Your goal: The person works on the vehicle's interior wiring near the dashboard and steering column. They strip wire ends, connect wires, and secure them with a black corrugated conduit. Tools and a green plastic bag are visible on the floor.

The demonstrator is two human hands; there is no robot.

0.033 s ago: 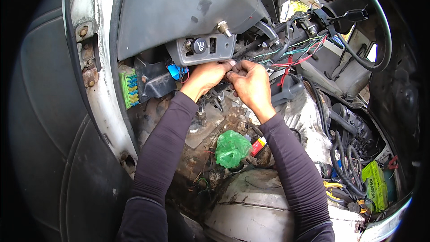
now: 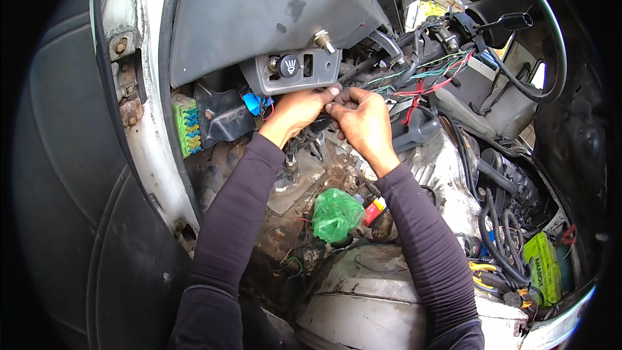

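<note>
Left hand (image 2: 301, 111) and right hand (image 2: 367, 122) meet, fingers curled inward; whether they grip anything I cannot tell. Coloured wires (image 2: 418, 93) spread just rightward.

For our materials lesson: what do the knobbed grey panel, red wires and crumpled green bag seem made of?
Grey panel: probably moulded plastic, matt, rounded edges. Red wires: likely plastic-coated, smooth and evenly coloured. Green bag: apparently plastic film, glossy, translucent and creased.
</note>
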